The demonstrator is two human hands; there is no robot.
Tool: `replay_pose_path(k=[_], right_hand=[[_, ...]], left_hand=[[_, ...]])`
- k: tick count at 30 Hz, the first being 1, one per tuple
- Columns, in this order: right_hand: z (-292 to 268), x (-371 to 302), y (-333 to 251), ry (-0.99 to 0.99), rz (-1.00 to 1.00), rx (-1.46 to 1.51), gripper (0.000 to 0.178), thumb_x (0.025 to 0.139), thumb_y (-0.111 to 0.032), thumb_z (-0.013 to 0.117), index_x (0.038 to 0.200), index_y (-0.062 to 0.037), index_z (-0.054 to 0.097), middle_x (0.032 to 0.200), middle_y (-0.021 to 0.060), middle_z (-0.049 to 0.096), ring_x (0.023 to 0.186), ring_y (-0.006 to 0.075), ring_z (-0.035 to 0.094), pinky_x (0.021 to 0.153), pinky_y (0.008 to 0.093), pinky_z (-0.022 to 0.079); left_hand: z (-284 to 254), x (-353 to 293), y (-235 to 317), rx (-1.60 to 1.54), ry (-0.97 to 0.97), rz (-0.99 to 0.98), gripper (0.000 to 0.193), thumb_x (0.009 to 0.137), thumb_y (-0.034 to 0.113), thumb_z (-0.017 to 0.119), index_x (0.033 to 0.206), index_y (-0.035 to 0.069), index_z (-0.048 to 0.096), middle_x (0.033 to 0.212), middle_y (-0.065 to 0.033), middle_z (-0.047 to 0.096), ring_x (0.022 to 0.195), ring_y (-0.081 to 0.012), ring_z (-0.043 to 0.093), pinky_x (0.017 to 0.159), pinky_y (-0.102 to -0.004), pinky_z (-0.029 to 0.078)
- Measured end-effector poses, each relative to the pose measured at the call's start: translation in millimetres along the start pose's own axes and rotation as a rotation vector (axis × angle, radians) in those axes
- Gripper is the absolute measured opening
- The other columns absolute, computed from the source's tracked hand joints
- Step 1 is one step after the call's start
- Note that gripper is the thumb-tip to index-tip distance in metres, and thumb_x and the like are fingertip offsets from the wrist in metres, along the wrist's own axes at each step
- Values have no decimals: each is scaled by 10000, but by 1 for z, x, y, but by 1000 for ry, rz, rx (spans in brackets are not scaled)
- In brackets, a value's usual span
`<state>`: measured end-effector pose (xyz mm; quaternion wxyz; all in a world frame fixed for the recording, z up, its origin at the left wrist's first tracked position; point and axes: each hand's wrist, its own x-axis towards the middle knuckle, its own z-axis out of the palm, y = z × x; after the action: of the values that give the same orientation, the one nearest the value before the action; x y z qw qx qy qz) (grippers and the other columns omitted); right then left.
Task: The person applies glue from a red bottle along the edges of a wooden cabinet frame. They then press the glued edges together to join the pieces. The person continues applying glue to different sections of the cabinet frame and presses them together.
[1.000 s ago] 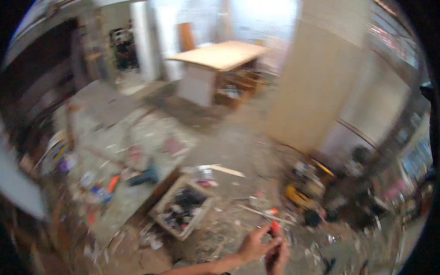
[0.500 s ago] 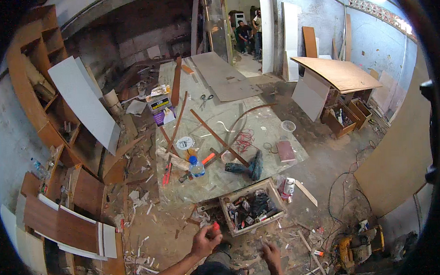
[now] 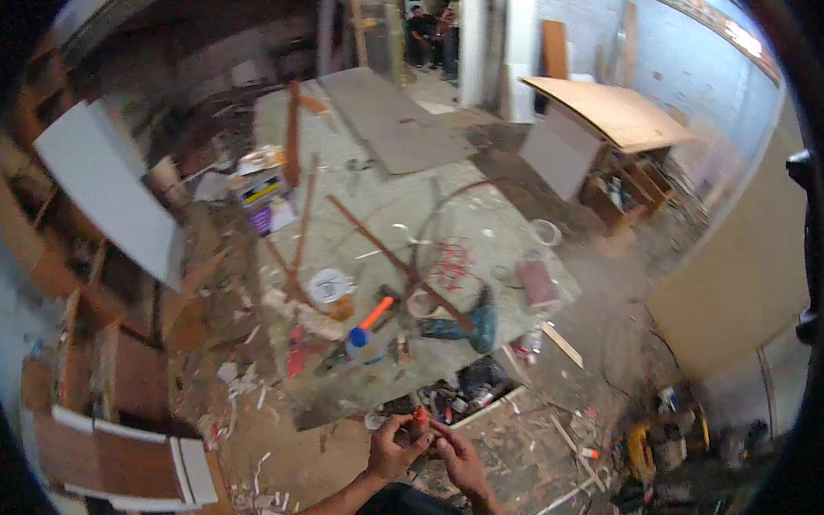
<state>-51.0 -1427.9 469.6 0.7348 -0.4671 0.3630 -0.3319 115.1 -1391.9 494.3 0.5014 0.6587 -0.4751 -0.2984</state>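
Note:
My left hand and my right hand meet at the lower middle, in front of my body. A small red piece shows between their fingertips; blur leaves its kind unclear. The left fingers are closed on it, and the right fingers press together against it from the other side. Just beyond my hands lies a wooden box crammed with tools and loose bits, partly hidden by the hands and the worktable.
On the worktable are a teal drill, an orange-handled hammer, a blue-capped bottle and wooden strips. A yellow machine stands at right. Boards and shelves line the left. People are in the far doorway.
My right hand has come left and up to join the left hand at the red piece. The view has shifted, and my hands now cover part of the box.

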Motion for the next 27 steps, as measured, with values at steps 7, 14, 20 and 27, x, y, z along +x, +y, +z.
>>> replay_pose_path(k=[7,14,20,27], right_hand=[[-31,-52,-6,369,-155,456,429,1034,-265,551,1408,-66,483,1319,68,573,1216,203,559,1005,378,491],[-77,-193,-4,647,-705,1064,359,1004,-350,599,1263,-101,580,1083,-12,697,718,68,548,657,243,475],[-93,-369,65,1018,-1342,992,329,971,-339,634,1200,-106,596,1206,117,684,655,39,436,619,218,365],[-83,-526,137,1541,-1672,1083,290,933,-292,701,1128,-87,634,928,60,718,606,65,383,589,253,361]], left_hand=[[95,17,30,-336,-479,129,487,786,323,825,1115,13,643,1051,-85,670,974,-194,634,845,-351,515],[196,-56,101,-368,-1281,315,409,814,170,721,1163,1,590,1150,-94,603,1059,-216,592,968,-362,449],[287,-138,127,61,-1748,1034,419,962,353,653,1266,65,630,1256,-184,625,1179,-352,582,943,-465,493],[388,-246,119,293,-1985,1157,381,963,317,643,1230,45,638,1183,-190,647,1122,-371,599,949,-471,488]])
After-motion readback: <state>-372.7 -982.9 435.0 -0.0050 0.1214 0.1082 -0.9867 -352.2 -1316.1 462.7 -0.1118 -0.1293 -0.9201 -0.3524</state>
